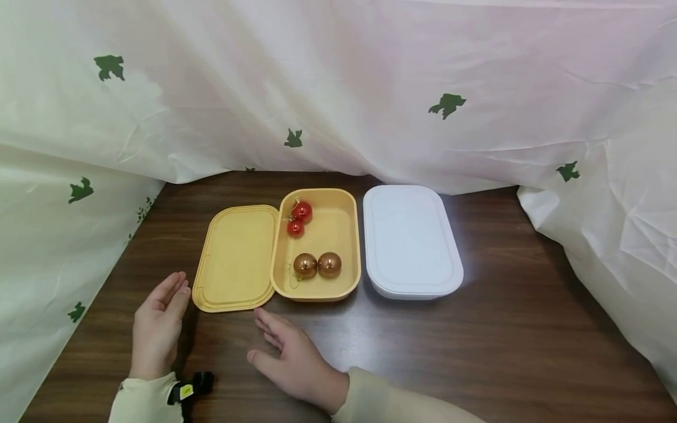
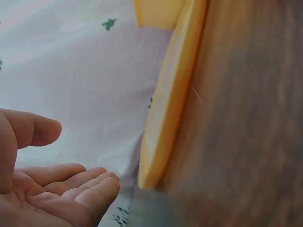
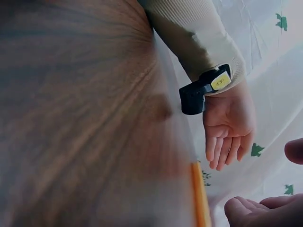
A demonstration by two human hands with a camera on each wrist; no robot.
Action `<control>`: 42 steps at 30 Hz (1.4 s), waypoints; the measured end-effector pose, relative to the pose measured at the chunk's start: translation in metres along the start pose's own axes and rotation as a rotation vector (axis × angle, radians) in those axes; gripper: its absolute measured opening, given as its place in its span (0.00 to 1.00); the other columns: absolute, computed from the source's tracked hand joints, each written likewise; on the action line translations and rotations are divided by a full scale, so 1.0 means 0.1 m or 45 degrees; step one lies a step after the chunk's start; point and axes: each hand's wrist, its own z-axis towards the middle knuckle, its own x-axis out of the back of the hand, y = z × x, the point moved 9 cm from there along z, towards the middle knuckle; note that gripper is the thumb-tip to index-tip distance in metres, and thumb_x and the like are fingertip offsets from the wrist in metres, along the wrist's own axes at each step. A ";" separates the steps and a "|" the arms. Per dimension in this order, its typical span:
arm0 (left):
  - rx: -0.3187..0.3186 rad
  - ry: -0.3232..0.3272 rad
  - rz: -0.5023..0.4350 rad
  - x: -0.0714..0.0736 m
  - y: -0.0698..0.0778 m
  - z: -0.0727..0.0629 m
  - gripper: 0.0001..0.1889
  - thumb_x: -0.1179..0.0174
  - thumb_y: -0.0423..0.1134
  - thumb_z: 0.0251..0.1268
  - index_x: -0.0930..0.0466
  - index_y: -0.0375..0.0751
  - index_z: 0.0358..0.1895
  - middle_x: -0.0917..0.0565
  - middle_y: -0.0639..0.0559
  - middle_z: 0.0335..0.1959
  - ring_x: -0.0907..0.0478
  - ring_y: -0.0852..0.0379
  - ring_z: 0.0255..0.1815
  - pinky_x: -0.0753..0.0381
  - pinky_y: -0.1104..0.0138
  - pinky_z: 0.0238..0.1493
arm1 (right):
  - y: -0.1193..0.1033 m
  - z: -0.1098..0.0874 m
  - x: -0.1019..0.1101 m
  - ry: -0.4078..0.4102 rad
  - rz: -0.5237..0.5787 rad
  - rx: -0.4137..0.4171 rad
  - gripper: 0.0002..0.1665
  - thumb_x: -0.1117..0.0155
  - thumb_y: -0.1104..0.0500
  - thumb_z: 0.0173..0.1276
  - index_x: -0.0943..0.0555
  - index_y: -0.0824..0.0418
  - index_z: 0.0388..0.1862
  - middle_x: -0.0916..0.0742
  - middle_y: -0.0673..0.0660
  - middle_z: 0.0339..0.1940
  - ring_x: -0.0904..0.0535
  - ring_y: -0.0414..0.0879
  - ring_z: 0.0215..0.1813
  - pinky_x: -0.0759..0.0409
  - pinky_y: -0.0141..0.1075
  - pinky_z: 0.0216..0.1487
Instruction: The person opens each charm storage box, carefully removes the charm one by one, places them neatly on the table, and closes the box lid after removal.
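Note:
A yellow lid lies on the table against the left side of a yellow box. Inside the box are two red ball ornaments at the back left and two brown ball ornaments near the front. My left hand is beside the lid's front left corner, fingers nearly straight and holding nothing. In the left wrist view the lid's edge runs past those fingertips. My right hand is in front of the lid, its fingertips close to the front edge, thumb spread and palm bare.
A white box with its lid on stands right of the yellow box. White cloth with green bird shapes hangs behind and along both sides of the dark wooden table. A black wrist camera sits on the left sleeve.

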 end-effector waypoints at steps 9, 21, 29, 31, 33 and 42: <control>-0.151 0.024 -0.229 -0.11 0.28 -0.21 0.22 0.41 0.29 0.71 0.26 0.31 0.66 0.19 0.50 0.59 0.22 0.62 0.58 0.24 0.81 0.53 | -0.30 -0.13 0.17 0.034 -0.358 0.181 0.37 0.34 0.56 0.71 0.34 0.60 0.76 0.24 0.52 0.71 0.27 0.42 0.69 0.26 0.35 0.67; -0.456 -0.227 -0.106 -0.45 0.65 -0.53 0.23 0.40 0.25 0.69 0.28 0.28 0.66 0.20 0.50 0.61 0.23 0.63 0.61 0.24 0.78 0.57 | -0.34 -0.21 0.49 0.164 -0.271 0.193 0.34 0.28 0.61 0.65 0.27 0.60 0.69 0.19 0.52 0.65 0.25 0.44 0.67 0.29 0.39 0.70; -0.586 -0.379 -0.057 -0.75 0.74 -0.68 0.24 0.39 0.23 0.67 0.29 0.28 0.66 0.21 0.44 0.62 0.24 0.61 0.63 0.27 0.76 0.62 | -0.42 -0.30 0.69 0.232 -0.381 0.283 0.31 0.27 0.62 0.64 0.25 0.58 0.66 0.18 0.50 0.62 0.23 0.45 0.65 0.26 0.39 0.68; -0.596 -0.426 -0.063 -0.84 0.74 -0.71 0.24 0.39 0.22 0.67 0.29 0.28 0.66 0.22 0.41 0.63 0.24 0.60 0.63 0.27 0.75 0.63 | -0.45 -0.33 0.75 0.252 -0.414 0.312 0.32 0.27 0.62 0.63 0.25 0.59 0.66 0.17 0.51 0.62 0.22 0.45 0.64 0.25 0.39 0.67; -0.596 -0.468 -0.077 -0.93 0.72 -0.74 0.25 0.39 0.22 0.66 0.29 0.29 0.66 0.23 0.38 0.64 0.24 0.58 0.64 0.27 0.74 0.63 | -0.49 -0.36 0.80 0.265 -0.446 0.347 0.32 0.27 0.63 0.62 0.24 0.59 0.66 0.17 0.52 0.61 0.22 0.46 0.64 0.25 0.39 0.67; -0.598 -0.608 -0.122 -1.30 0.72 -0.89 0.25 0.37 0.23 0.65 0.28 0.31 0.66 0.23 0.36 0.64 0.24 0.54 0.65 0.24 0.66 0.63 | -0.57 -0.47 1.09 0.309 -0.500 0.362 0.34 0.26 0.64 0.61 0.25 0.58 0.66 0.18 0.54 0.63 0.23 0.47 0.65 0.27 0.41 0.69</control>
